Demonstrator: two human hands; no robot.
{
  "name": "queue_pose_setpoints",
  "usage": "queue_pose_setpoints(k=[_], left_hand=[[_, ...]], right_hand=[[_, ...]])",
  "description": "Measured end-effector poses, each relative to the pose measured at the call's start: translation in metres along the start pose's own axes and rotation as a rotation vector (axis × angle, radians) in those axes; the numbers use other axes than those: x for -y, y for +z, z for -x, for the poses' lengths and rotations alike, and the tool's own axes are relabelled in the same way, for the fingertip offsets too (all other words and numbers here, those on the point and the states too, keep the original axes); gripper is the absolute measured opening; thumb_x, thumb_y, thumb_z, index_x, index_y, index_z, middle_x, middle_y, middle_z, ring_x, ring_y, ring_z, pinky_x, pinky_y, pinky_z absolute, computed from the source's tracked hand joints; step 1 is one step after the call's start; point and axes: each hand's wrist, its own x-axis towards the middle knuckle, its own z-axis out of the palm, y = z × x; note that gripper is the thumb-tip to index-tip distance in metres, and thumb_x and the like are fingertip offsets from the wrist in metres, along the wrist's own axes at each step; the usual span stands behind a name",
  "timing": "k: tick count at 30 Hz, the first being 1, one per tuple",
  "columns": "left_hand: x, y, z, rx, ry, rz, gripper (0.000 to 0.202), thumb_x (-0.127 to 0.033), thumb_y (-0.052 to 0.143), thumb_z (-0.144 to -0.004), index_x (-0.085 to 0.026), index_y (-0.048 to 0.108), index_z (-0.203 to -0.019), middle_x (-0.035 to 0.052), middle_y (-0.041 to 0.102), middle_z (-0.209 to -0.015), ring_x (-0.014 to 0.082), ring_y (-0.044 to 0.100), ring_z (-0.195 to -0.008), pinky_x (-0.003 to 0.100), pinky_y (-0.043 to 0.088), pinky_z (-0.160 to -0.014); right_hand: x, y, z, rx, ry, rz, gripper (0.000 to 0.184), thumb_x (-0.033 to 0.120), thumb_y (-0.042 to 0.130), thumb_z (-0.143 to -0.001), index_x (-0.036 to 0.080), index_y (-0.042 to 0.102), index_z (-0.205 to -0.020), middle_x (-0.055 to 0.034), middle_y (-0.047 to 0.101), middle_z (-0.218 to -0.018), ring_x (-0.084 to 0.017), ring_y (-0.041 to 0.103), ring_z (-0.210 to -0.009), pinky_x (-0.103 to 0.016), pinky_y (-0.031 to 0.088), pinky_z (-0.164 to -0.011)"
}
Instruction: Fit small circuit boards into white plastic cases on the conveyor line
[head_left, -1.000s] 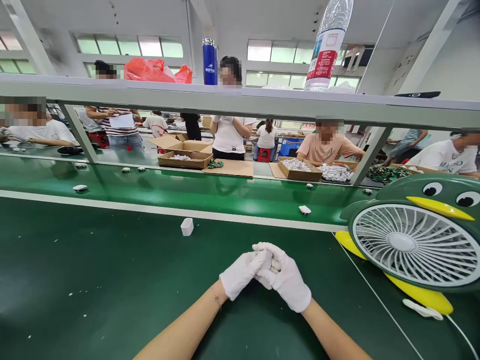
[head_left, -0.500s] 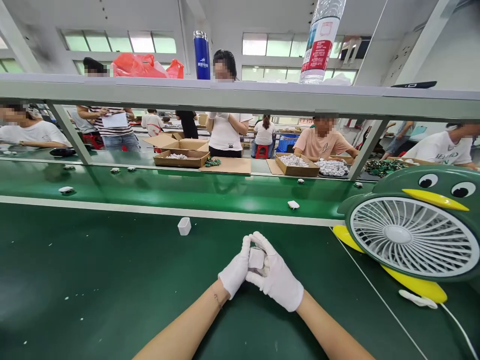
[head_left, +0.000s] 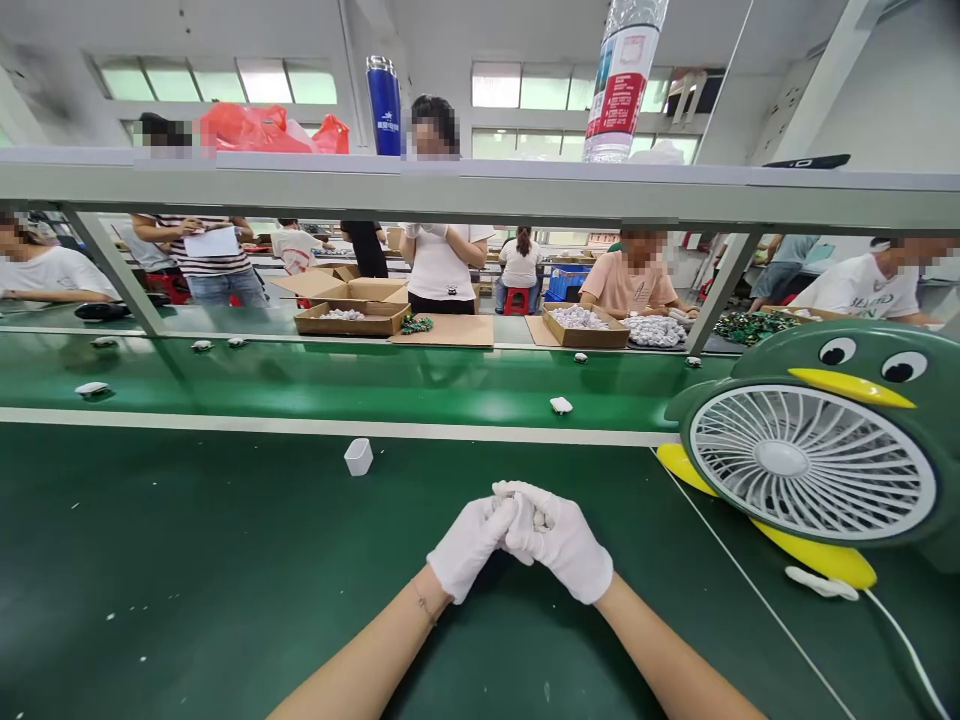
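Both my hands wear white gloves and meet low at the middle of the dark green table [head_left: 187, 560]. My left hand [head_left: 469, 545] and my right hand [head_left: 562, 545] are closed against each other, fingers wrapped round a small white part [head_left: 537, 519] that shows only as a sliver between them. A small white open shell [head_left: 358, 456] stands alone on the table, ahead and to the left of my hands, untouched.
A green penguin-shaped desk fan [head_left: 814, 460] with a white cable stands at the right. Beyond a white strip the bright green conveyor belt [head_left: 337, 385] carries several small white parts. Across it, cardboard boxes [head_left: 352, 318] and seated people. A shelf [head_left: 480, 185] overhead holds bottles.
Half a second ago my fingers were apart enough to show a small white block; now they have closed over it. The parts on the belt have shifted left.
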Motion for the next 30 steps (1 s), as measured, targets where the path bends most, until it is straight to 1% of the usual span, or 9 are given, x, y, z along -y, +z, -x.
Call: queue_pose_setpoints(k=[2, 5, 7, 11, 16, 21, 23, 25, 30], left_hand=[[0.001, 0.001, -0.001, -0.031, -0.008, 0.026, 0.041, -0.050, 0.047, -0.077, -0.011, 0.053, -0.066, 0.0041, 0.055, -0.064, 0.0131, 0.053, -0.056, 0.027, 0.043, -0.060], [0.000, 0.002, -0.002, 0.050, -0.064, 0.135, 0.055, -0.062, 0.035, -0.076, -0.011, 0.055, -0.071, 0.0067, 0.056, -0.069, 0.0149, 0.054, -0.059, 0.028, 0.044, -0.059], [-0.004, 0.003, -0.002, 0.087, -0.076, 0.091, 0.054, -0.060, 0.036, -0.077, -0.010, 0.057, -0.074, 0.0068, 0.057, -0.069, 0.0144, 0.054, -0.059, 0.027, 0.043, -0.059], [-0.009, 0.005, 0.001, 0.033, 0.022, -0.101, 0.038, -0.046, 0.049, -0.077, -0.010, 0.060, -0.075, 0.0066, 0.058, -0.071, 0.0133, 0.053, -0.063, 0.025, 0.043, -0.066], [-0.010, 0.006, 0.003, 0.045, -0.023, 0.008, 0.053, -0.057, 0.045, -0.074, -0.008, 0.062, -0.082, 0.0082, 0.059, -0.071, 0.0156, 0.054, -0.065, 0.029, 0.044, -0.067], [-0.006, 0.005, -0.001, 0.044, -0.084, 0.045, 0.038, -0.045, 0.053, -0.075, -0.008, 0.059, -0.084, 0.0096, 0.060, -0.075, 0.0174, 0.057, -0.069, 0.031, 0.044, -0.069], [-0.001, -0.001, -0.006, 0.044, -0.146, 0.181, 0.039, -0.047, 0.049, -0.077, -0.009, 0.057, -0.086, 0.0114, 0.060, -0.078, 0.0186, 0.059, -0.067, 0.033, 0.045, -0.067], [0.004, -0.011, -0.011, 0.015, -0.165, 0.357, 0.039, -0.046, 0.047, -0.078, -0.011, 0.054, -0.092, 0.0137, 0.061, -0.084, 0.0189, 0.060, -0.068, 0.031, 0.045, -0.065], [0.007, -0.044, -0.021, -0.178, -0.090, 0.679, 0.042, -0.041, 0.048, -0.077, -0.012, 0.044, -0.107, 0.0215, 0.057, -0.104, 0.0223, 0.061, -0.078, 0.034, 0.045, -0.072]], right_hand=[[0.000, 0.000, -0.001, 0.011, -0.002, 0.010, 0.054, 0.044, 0.068, -0.060, 0.020, 0.058, -0.108, -0.0025, 0.064, -0.080, -0.016, 0.056, -0.068, -0.026, 0.049, -0.063], [-0.001, -0.001, -0.001, -0.004, 0.008, -0.017, 0.055, 0.045, 0.068, -0.061, 0.021, 0.057, -0.110, -0.0042, 0.063, -0.092, -0.017, 0.057, -0.074, -0.028, 0.049, -0.069], [-0.004, -0.001, -0.001, -0.006, 0.007, -0.046, 0.056, 0.046, 0.067, -0.061, 0.022, 0.056, -0.111, -0.0051, 0.062, -0.096, -0.018, 0.057, -0.074, -0.029, 0.049, -0.072], [-0.009, -0.001, 0.000, 0.083, 0.006, -0.073, 0.062, 0.044, 0.070, -0.059, 0.023, 0.053, -0.115, -0.0047, 0.062, -0.093, -0.017, 0.057, -0.072, -0.031, 0.048, -0.076], [-0.010, -0.001, -0.001, 0.061, -0.001, -0.106, 0.060, 0.043, 0.069, -0.061, 0.021, 0.053, -0.114, -0.0064, 0.061, -0.100, -0.020, 0.057, -0.089, -0.031, 0.045, -0.085], [-0.001, 0.000, 0.000, 0.201, -0.024, -0.258, 0.080, 0.055, 0.059, -0.065, 0.022, 0.029, -0.131, -0.0112, 0.047, -0.123, -0.023, 0.049, -0.108, -0.036, 0.041, -0.090], [-0.001, 0.000, 0.000, 0.154, -0.030, -0.328, 0.081, 0.063, 0.046, -0.070, 0.024, 0.018, -0.135, -0.0114, 0.041, -0.128, -0.022, 0.045, -0.113, -0.038, 0.038, -0.094], [-0.006, 0.000, -0.004, 0.024, -0.021, -0.331, 0.070, 0.062, 0.034, -0.077, 0.026, 0.015, -0.135, -0.0097, 0.038, -0.131, -0.020, 0.042, -0.116, -0.039, 0.033, -0.098], [-0.041, -0.004, -0.025, -0.368, 0.138, -0.200, 0.057, 0.045, 0.042, -0.082, 0.028, 0.021, -0.132, -0.0062, 0.039, -0.130, -0.018, 0.039, -0.118, -0.040, 0.031, -0.100]])
